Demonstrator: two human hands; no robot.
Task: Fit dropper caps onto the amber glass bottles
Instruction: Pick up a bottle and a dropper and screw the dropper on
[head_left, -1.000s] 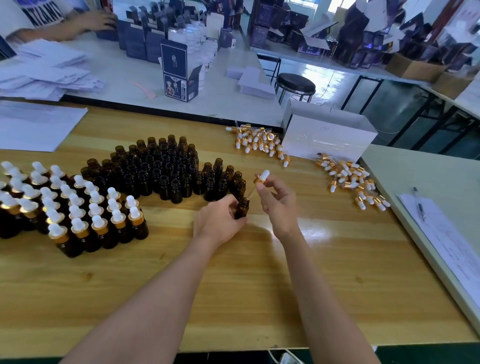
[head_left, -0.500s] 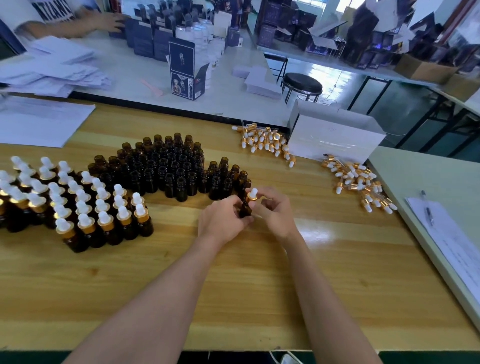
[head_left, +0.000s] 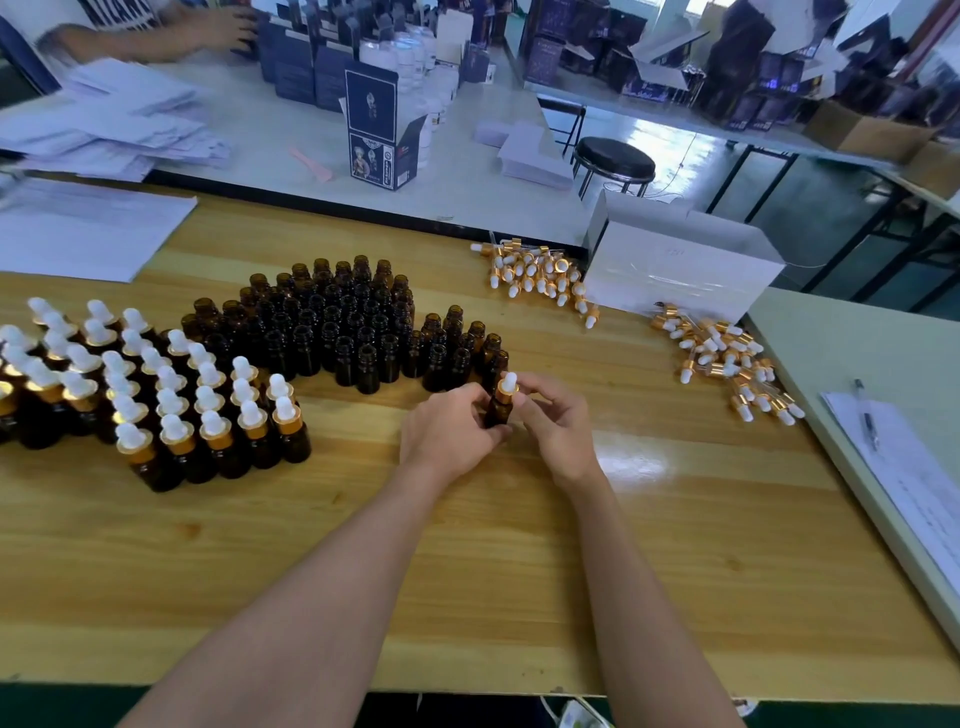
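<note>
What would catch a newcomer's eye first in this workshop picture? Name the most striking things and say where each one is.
At the centre of the table, the left hand grips an amber bottle while the right hand pinches the white-bulbed cap on its neck. Behind them stands a dark cluster of open bottles, with rows of capped bottles to the left. Two piles of loose caps lie at the right, beside a white box.

Inside a small packing workshop: a wooden table (head_left: 467, 597) holds dozens of open amber glass bottles (head_left: 332, 332), rows of capped bottles (head_left: 171, 400) and heaps of loose dropper caps (head_left: 540, 275). Dark printed cartons (head_left: 371, 135) and stacked paper sheets (head_left: 114, 119) cover the neighbouring table (head_left: 467, 200); cardboard boxes (head_left: 867, 135) line the back.
</note>
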